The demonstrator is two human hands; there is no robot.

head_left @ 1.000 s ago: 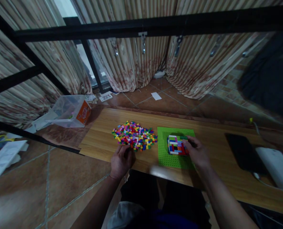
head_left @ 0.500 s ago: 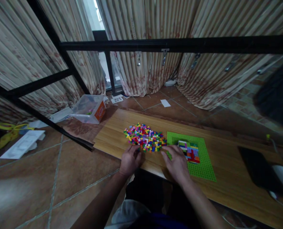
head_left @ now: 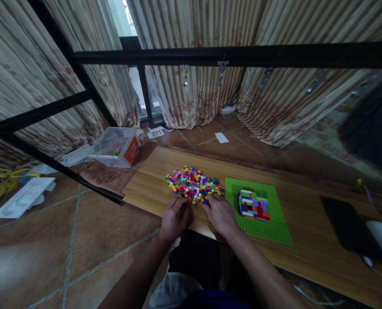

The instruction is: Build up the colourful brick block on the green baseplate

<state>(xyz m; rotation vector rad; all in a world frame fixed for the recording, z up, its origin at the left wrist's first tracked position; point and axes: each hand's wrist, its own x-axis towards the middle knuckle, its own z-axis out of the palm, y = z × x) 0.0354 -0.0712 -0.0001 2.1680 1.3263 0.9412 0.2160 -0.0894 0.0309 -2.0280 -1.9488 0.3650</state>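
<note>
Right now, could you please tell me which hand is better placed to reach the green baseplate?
Probably the right hand: it lies between the left hand and the green baseplate, clearly nearer to it.

Small loose bricks [head_left: 194,182] in many bright colours lie spread in a heap at left; just right of them, a flat green studded baseplate [head_left: 274,227] bears a low, blocky, multicoloured brick build [head_left: 254,205], white showing at its left, red at its near right
</note>
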